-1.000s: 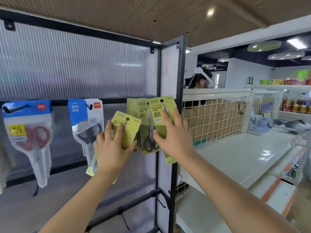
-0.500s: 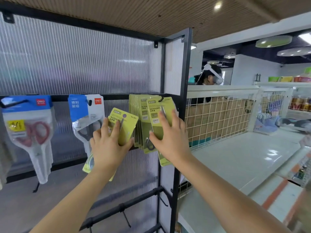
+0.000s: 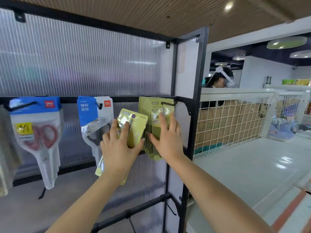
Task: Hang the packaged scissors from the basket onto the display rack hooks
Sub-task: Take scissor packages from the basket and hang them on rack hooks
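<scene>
Scissors in yellow-green card packs hang as a thick stack [image 3: 152, 128] from a black hook [image 3: 169, 103] on the display rack [image 3: 190, 115], at the right end of its horizontal rail. The right hand [image 3: 165, 140] lies flat against the front of that stack, fingers straight and spread, pressing the packs rather than curling round them. Just to the left, the left hand [image 3: 117, 147] grips one more yellow-green pack [image 3: 133, 127], thumb on the right edge and fingers curled over the front; this pack is tilted, its top leaning right toward the stack, with its round hanging hole showing near the upper edge, off any hook. A further yellow-green edge shows below the left wrist, though whether it belongs to the same pack or a second one I cannot tell.

Further left on the same rail hang a blue-and-white pack with dark-handled scissors [image 3: 95, 118], partly behind the left hand, and a blue-topped pack with red-handled scissors [image 3: 37, 132], each on its own hook. The rack's back is ribbed translucent panel in a black frame. To the right stands a white wire-mesh bin [image 3: 232, 121] over a white shelf [image 3: 252, 165], and beyond it a person wearing a headset [image 3: 220, 79]. The basket is out of sight.
</scene>
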{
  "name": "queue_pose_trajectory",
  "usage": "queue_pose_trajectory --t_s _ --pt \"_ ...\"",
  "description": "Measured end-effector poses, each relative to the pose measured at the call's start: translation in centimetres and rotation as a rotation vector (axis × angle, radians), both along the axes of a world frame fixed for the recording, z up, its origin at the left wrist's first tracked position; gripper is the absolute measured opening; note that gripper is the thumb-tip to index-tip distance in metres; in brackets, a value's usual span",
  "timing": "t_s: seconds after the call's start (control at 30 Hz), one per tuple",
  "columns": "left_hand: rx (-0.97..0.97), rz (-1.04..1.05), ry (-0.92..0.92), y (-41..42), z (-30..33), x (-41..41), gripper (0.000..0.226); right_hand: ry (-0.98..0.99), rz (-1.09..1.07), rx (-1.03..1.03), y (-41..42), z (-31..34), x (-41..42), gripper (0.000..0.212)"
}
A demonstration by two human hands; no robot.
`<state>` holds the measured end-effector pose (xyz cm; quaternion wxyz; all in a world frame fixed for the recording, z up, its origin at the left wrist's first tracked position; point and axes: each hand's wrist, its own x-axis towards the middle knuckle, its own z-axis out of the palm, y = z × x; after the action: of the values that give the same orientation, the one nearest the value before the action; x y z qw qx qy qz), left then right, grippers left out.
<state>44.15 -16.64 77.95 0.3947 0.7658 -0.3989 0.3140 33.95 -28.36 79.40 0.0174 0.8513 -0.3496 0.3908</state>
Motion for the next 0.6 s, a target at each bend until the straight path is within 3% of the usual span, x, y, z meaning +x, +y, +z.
queue_pose_trajectory --t_s 0.23,0.37,0.43,0.5,0.6 --pt "0.065 -0.024 -0.026 -0.4 -0.7 0.2 0.079 -0.004 0.049 0.008 -0.5 -0.1 0.2 0.079" --pt "0.067 -0.078 -0.105 -0.5 -1.6 -0.5 0.074 -0.232 0.204 0.056 -0.1 0.7 -2.5 0.058" --pt "0.056 -0.111 -0.164 -0.7 -1.9 -1.2 0.071 -0.363 0.312 0.205 0.4 1.7 -4.2 0.047" --pt "0.029 -0.142 -0.228 -1.1 -2.0 -2.1 0.067 -0.347 0.398 0.414 0.8 2.8 -5.7 0.036" --pt "-0.017 -0.186 -0.290 -1.8 -1.9 -3.8 0.065 -0.293 0.458 0.561 0.7 3.6 -7.2 0.013"
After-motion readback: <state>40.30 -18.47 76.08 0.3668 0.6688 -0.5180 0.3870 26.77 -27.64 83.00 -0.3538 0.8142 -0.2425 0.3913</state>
